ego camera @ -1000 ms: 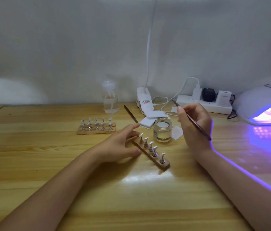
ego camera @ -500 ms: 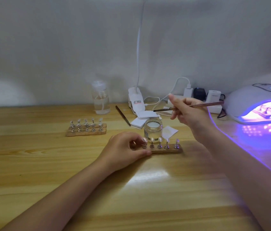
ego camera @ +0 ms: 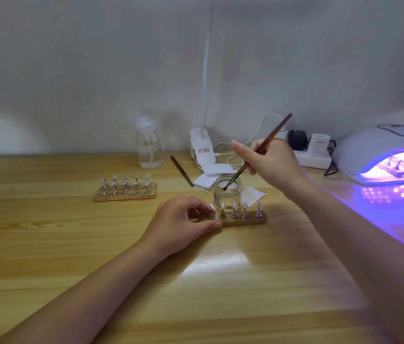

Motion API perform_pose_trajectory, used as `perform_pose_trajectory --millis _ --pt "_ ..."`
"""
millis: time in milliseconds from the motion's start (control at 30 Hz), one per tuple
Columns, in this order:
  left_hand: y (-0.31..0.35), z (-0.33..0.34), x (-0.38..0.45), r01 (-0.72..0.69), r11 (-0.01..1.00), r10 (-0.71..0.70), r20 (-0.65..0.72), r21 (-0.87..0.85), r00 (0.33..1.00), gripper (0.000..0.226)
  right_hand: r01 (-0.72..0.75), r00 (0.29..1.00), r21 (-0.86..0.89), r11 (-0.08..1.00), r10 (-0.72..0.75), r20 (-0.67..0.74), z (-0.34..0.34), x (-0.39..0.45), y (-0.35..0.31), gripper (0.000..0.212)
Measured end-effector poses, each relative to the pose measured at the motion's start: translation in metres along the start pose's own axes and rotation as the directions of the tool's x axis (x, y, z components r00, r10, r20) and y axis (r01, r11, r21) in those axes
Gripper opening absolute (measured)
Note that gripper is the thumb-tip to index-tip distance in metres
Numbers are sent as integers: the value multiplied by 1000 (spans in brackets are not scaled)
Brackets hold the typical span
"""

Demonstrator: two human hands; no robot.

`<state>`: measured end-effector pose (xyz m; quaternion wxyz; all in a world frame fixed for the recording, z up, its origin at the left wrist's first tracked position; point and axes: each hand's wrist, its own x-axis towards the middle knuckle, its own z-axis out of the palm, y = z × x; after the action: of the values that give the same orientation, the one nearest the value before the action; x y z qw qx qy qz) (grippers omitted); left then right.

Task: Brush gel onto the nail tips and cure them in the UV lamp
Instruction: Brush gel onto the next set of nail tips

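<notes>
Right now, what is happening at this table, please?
A person is doing nail work. The right hand holds a thin brush with its tip dipped in a small glass jar. The left hand steadies a wooden strip carrying five nail tips on stands. At the right, the UV lamp glows purple with more strips inside.

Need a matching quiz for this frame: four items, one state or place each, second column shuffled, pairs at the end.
Items:
1. brush
2. near holder
3. UV lamp
4. spray bottle

States:
A. lit purple, holders inside
B. tip dipped in the jar, held by the right hand
C. stands by the wall, untouched
D. gripped at one end by the left hand

Pairs: 1-B, 2-D, 3-A, 4-C
</notes>
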<state>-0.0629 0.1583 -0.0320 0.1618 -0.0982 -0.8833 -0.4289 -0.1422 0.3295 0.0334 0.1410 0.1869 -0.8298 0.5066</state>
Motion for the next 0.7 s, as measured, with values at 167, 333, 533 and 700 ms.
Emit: perform_pose_trajectory --millis 167,333,533,700 --pt "0 -1 0 33 999 -33 -2 -40 999 18 -21 992 150 989 39 -118 -4 13 -4 42" --pt "1 -1 -1 44 997 -45 -2 -59 999 18 44 999 -134 990 -44 6 1 12 -4 34" --pt "2 -2 -1 57 995 -57 7 -82 998 14 123 990 -280 952 -97 104 11 9 -2 38" --pt "3 -3 -1 60 993 -59 5 -106 998 12 157 984 -331 930 -120 128 19 5 4 39"
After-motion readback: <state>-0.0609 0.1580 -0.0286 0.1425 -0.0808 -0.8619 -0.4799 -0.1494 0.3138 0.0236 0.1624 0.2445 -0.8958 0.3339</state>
